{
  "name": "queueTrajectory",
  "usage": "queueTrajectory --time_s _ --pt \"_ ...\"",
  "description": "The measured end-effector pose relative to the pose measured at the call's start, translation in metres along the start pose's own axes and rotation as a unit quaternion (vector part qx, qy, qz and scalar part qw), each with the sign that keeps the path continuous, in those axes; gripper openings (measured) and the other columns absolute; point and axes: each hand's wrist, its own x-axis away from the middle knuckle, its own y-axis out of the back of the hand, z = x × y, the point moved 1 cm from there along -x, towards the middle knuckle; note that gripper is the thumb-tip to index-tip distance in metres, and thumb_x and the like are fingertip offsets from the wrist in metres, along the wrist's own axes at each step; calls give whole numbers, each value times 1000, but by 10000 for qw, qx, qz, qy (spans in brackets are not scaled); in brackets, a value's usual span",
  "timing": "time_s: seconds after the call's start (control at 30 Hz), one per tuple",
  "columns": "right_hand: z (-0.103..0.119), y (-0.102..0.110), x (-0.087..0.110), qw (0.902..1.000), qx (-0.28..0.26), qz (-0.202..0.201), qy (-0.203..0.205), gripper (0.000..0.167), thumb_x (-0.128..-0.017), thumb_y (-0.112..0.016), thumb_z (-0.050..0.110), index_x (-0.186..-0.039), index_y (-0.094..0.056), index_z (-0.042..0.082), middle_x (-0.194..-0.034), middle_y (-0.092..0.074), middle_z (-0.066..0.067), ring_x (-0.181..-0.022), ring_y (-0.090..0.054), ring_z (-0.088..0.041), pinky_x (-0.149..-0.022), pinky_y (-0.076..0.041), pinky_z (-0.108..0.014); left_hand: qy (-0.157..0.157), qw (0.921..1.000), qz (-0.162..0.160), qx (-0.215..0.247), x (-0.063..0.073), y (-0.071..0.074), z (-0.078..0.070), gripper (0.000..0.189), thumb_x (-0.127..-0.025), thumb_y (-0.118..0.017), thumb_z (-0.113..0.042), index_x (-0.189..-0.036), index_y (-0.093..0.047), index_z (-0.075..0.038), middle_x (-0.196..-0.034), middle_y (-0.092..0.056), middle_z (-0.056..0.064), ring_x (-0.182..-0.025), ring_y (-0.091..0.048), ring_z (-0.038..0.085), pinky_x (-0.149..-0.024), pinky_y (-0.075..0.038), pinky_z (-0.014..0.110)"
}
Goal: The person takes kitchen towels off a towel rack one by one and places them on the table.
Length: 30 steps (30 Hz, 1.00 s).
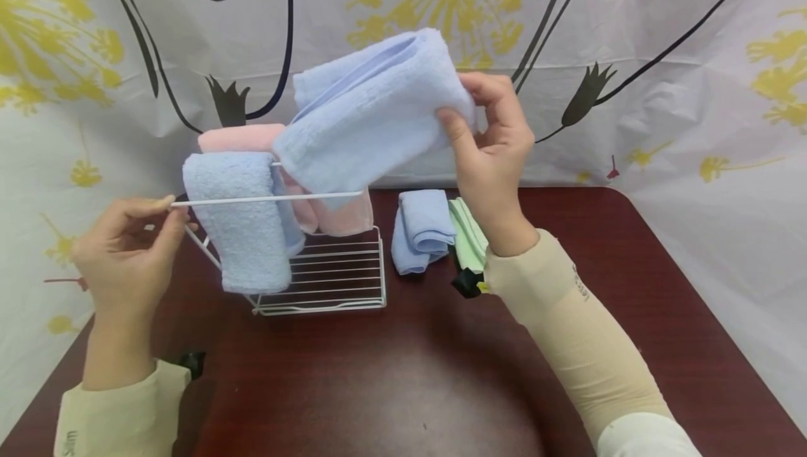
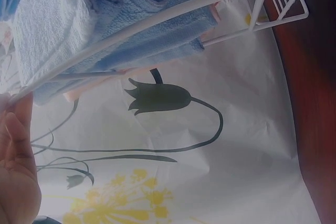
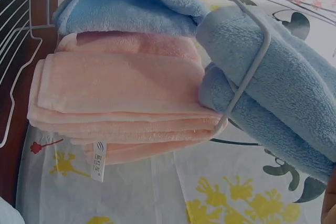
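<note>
A white wire rack point(image 1: 321, 196) stands on the table, and my left hand point(image 1: 132, 254) pinches the left corner of its upper front bar between thumb and fingers. My right hand point(image 1: 498, 148) grips the right end of a folded light blue towel point(image 1: 372, 106), held tilted above the rack. The towel's lower left edge dips behind the front bar in the head view. Another blue towel point(image 1: 242, 226) hangs over that bar on the left. Folded pink towels point(image 3: 121, 82) hang on the rack behind, with a white tag point(image 3: 98, 161) showing in the right wrist view.
Right of the rack, a folded blue towel point(image 1: 425, 215) lies on the dark red-brown table point(image 1: 403, 380). Beside it is a green towel point(image 1: 468, 236), partly hidden by my right forearm. A white sheet point(image 1: 693, 113) with printed flowers hangs behind the table.
</note>
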Motion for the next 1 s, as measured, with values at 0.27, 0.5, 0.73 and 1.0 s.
queueTrajectory --time_s 0.27,0.5,0.73,1.0 --pt "-2 9 0 9985 114 -500 -213 26 -83 -69 -10 -108 -62 -11 -104 -62 -1 -89 -60 -26 -65 -60 -27 -34 10000 -13 -14 -1 0 0 18 -79 -71 10 -93 -67 21 -86 -73 -16 -71 -66 -5 -62 -51 3" --pt "-4 18 -1 9968 161 -749 -248 25 -84 -69 -8 -108 -66 -3 -104 -61 -4 -86 -64 -27 -69 -60 -28 -42 10000 -39 31 -1 0 0 18 -79 -70 10 -93 -67 21 -86 -73 -16 -70 -65 -5 -62 -51 3" --pt "-7 27 1 9952 70 -918 -340 26 -84 -69 -8 -110 -65 -4 -104 -59 -3 -86 -65 -26 -71 -58 -28 -24 9999 -106 92 0 0 0 18 -79 -70 10 -93 -67 21 -85 -73 -14 -70 -66 -4 -62 -51 3" --pt "-9 40 5 9915 104 -1136 -618 25 -86 -67 -7 -110 -65 -2 -108 -59 -5 -87 -67 -25 -72 -59 -27 14 9996 -111 264 1 -1 -1 17 -78 -69 13 -92 -66 23 -85 -74 -11 -69 -68 -2 -61 -53 5"
